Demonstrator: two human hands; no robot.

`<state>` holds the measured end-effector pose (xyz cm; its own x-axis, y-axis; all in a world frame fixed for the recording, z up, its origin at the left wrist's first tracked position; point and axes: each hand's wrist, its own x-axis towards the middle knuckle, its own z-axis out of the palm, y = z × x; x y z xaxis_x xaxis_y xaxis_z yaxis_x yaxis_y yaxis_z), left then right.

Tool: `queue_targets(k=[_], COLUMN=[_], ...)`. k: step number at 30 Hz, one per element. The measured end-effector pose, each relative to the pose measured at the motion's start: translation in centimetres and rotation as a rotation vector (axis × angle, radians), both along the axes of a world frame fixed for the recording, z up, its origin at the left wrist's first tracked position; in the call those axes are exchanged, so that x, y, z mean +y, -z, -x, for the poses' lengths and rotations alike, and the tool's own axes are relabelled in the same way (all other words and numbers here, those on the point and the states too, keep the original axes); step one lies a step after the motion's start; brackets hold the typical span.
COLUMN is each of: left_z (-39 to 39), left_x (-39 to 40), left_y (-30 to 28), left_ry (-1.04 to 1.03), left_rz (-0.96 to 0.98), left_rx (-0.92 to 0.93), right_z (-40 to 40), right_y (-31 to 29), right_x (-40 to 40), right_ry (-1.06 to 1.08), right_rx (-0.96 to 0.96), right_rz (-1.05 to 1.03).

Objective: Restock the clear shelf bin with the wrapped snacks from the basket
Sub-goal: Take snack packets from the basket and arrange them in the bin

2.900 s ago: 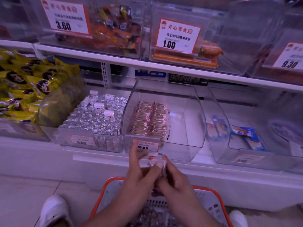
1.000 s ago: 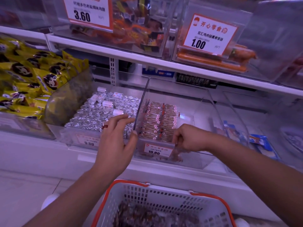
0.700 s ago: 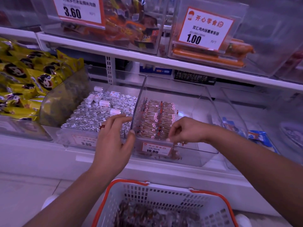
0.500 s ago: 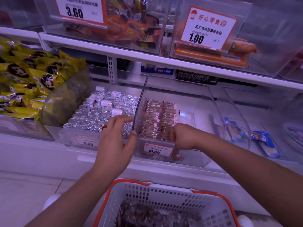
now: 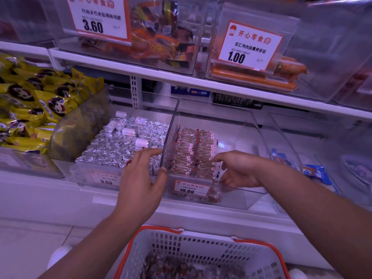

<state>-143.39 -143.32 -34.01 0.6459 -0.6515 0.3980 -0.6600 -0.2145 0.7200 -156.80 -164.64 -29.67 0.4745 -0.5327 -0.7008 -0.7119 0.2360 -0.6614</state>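
The clear shelf bin [image 5: 233, 199] holds neat rows of wrapped snacks [image 5: 191, 150] in its left half, behind a 10.80 price tag [image 5: 191, 188]. My left hand [image 5: 141, 178] pinches the bin's left wall at the front corner, thumb inside and fingers outside. Inside the bin, my right hand [image 5: 237, 170] has spread fingers, the index tip touching the front rows, and holds nothing. Below stands the white basket with an orange rim [image 5: 161, 228], and more wrapped snacks [image 5: 171, 266] lie in it.
A bin of foil-wrapped pieces [image 5: 120, 150] sits left of the clear bin, with yellow bags [image 5: 30, 109] further left. Blue packets [image 5: 314, 172] lie in the bin on the right. The upper shelf [image 5: 181, 81] carries more bins overhead.
Both hands first held a snack over the basket. My right hand then reached curled into the bin and has now opened over the rows. My left hand stays on the bin wall.
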Motion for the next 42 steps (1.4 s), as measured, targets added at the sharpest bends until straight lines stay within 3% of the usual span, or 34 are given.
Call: queue_targets(k=[2, 7, 10, 14, 17, 19, 22, 24, 25, 26, 28, 30, 32, 34, 38, 40, 42], left_z=[0.2, 0.1, 0.1, 0.1, -0.1, 0.1, 1.3, 3.1, 4.2, 5.3, 6.9, 7.0, 6.5, 6.9, 10.0, 11.8, 12.5], left_x=[0.0, 0.2, 0.1, 0.0, 0.1, 0.3, 1.3, 2.2, 2.7, 3.4, 5.2, 7.2, 8.1, 7.6, 7.0, 8.3, 9.5], left_y=[-0.1, -0.1, 0.0, 0.1, 0.3, 0.3, 0.3, 1.9, 3.3, 5.4, 10.5, 15.9, 20.4, 23.7, 29.3, 31.4, 32.6], left_ry=[-0.004, 0.006, 0.007, 0.011, 0.027, 0.003, 0.032, 0.183, 0.299, 0.439, 0.677, 0.766, 0.739, 0.662, 0.516, 0.539, 0.6], left_rz=[0.002, 0.002, 0.006, 0.018, 0.022, 0.052, 0.184, 0.214, 0.16, 0.033, -0.409, -0.866, -1.096, -1.159, -1.274, -1.365, -1.397], left_rx=[0.003, -0.001, 0.001, 0.003, -0.016, -0.037, -0.273, -0.453, -0.502, -0.527, -0.503, -0.434, -0.353, -0.264, -0.114, -0.13, -0.195], right_z=[-0.7, -0.5, -1.0, -1.9, -1.2, -0.4, 2.8, 6.5, 8.3, 10.0, 13.1, 15.1, 17.0, 17.5, 16.0, 15.9, 16.5], right_y=[0.3, 0.0, 0.3, 0.9, 1.0, 0.7, -0.1, 0.5, 2.2, 4.9, 12.1, 20.0, 27.4, 32.2, 39.0, 40.7, 41.5], right_x=[0.5, -0.1, -0.3, 1.0, 0.3, 0.1, 1.6, 5.1, 7.2, 9.2, 12.4, 14.2, 15.0, 15.4, 16.6, 17.2, 17.6], right_ry=[-0.008, 0.033, 0.168, 0.08, 0.144, 0.205, 0.279, 0.259, 0.182, 0.068, -0.251, -0.602, -0.806, -0.886, -0.767, -0.814, -0.891], right_rx=[-0.055, 0.039, -0.057, -0.11, -0.1, -0.17, -0.488, -0.809, -0.832, -0.763, -0.442, 0.011, 0.364, 0.443, 0.442, 0.454, 0.448], right_rz=[-0.093, -0.043, -0.021, -0.041, 0.003, 0.145, 0.682, 0.961, 1.048, 1.08, 0.927, 0.557, 0.364, 0.433, 0.503, 0.419, 0.464])
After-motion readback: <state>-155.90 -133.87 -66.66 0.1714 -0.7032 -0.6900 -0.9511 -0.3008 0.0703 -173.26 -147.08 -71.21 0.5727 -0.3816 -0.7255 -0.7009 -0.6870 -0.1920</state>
